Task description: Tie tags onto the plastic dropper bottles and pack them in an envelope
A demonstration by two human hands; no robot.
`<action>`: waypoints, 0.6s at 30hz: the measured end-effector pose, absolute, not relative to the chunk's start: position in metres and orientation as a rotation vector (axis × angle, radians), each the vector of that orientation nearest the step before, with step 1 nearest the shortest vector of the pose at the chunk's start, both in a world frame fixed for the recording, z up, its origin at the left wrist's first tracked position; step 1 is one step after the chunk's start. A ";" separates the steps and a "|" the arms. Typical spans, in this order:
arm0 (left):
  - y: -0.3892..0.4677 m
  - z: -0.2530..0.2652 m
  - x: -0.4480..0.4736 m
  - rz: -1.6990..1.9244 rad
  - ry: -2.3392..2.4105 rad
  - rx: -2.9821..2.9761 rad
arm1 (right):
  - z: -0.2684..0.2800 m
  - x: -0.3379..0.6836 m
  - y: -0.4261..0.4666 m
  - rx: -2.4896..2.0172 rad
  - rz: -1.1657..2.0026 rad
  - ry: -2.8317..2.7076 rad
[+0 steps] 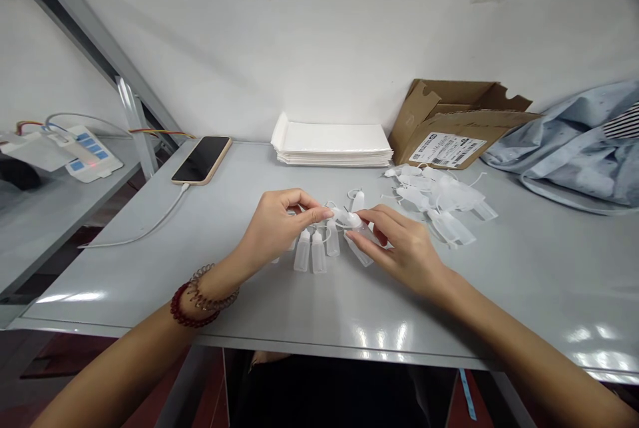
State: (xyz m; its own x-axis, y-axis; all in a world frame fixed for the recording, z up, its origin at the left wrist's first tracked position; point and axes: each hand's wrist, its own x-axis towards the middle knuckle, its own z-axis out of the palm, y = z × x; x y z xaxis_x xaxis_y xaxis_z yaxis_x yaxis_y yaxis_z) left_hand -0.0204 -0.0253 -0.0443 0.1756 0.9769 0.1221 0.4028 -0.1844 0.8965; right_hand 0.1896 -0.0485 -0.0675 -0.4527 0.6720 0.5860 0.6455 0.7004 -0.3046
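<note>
Small translucent plastic squeeze bottles with tethered caps lie in a group between my two hands on the grey table. The thumb and fingers of my left hand are pinched on a small whitish bottle cap, though the fingers partly cover it. My right hand grips a squeeze bottle near its top, thumb below and fingers above. Another bottle sits just behind the fingertips. To the right lies a loose pile of similar bottles, with thin tethers sticking out.
Behind the bottles lies a stack of white padded envelopes against the wall. An open cardboard box with a label is at the back right, beside light blue fabric. A phone on a white cable rests at the left.
</note>
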 end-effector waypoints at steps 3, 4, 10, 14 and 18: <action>-0.027 -0.043 -0.020 0.951 1.332 1.723 | -0.068 0.189 -0.049 -0.990 0.057 -2.228; -0.027 -0.043 -0.019 0.944 1.317 1.733 | -0.068 0.189 -0.049 -0.988 0.062 -2.235; -0.027 -0.043 -0.017 0.886 1.184 1.863 | -0.069 0.189 -0.049 -0.969 0.080 -2.277; -0.028 -0.044 -0.017 0.868 1.139 1.909 | -0.070 0.189 -0.049 -0.927 0.062 -2.266; -0.028 -0.044 -0.018 0.879 1.151 1.900 | -0.069 0.188 -0.050 -0.903 0.058 -2.246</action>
